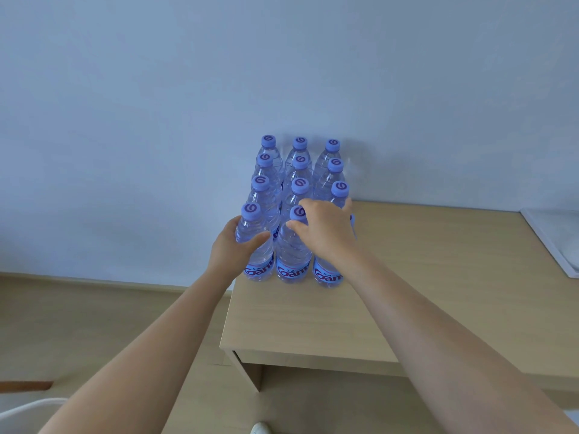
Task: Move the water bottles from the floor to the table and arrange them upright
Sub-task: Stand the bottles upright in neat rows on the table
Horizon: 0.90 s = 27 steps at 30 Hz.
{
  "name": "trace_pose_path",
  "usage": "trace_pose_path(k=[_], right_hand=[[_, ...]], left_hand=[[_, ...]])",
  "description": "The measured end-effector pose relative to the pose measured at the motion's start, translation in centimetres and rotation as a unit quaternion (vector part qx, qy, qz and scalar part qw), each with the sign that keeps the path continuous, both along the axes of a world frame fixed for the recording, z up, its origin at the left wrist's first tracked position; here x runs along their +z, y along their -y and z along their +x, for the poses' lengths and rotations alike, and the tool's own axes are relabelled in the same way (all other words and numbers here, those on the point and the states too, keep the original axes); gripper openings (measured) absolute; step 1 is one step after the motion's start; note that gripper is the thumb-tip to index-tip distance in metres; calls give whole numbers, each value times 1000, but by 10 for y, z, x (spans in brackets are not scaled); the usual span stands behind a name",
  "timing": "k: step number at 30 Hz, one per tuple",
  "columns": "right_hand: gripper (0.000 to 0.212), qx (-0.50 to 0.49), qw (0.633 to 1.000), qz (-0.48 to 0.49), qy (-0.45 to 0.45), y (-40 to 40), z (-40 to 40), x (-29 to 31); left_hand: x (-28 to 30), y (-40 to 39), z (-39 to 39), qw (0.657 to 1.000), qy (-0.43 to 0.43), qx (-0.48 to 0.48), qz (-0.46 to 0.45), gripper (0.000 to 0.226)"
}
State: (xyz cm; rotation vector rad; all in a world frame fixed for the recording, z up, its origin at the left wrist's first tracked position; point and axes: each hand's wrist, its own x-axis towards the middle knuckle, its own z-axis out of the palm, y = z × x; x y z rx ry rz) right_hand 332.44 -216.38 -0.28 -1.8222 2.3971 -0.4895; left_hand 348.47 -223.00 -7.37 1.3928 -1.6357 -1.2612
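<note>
Twelve clear water bottles (293,195) stand upright in three rows of four on the wooden table (407,277); left hand (233,245) grips the front-left bottle (255,242), right hand (326,228) curls over the front-right bottle (329,274)

Clear glossy plastic bottles (289,214) on a matt pale wood-look table (407,277)

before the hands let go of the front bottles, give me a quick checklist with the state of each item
1. Left hand grips the front left bottle: ok.
2. Right hand covers the front right bottle; firm grip: cannot tell.
3. Front middle bottle upright, cap on: ok.
4. Rows behind upright against the wall: ok.
5. Front row clear of the table edge: ok.
6. Any bottles left on the floor: none visible, cannot tell beyond view.
</note>
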Motion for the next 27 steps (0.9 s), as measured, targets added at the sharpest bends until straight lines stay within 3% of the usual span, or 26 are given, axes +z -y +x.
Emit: trace_pose_path(k=[19, 21, 24, 27], right_hand=[[28, -13, 1000, -16, 23, 2, -3, -3], [32, -11, 997, -36, 70, 2, -5, -2], [39, -42, 968, -129, 210, 3, -19, 7], [31, -103, 950, -179, 235, 9, -47, 15]], left_hand=[[5, -2, -2, 999, 2, -31, 27, 59], [11, -3, -1, 998, -31, -38, 42, 64], [29, 3, 1, 994, -94, -17, 50, 76], [54, 21, 0, 994, -107, 28, 4, 50]])
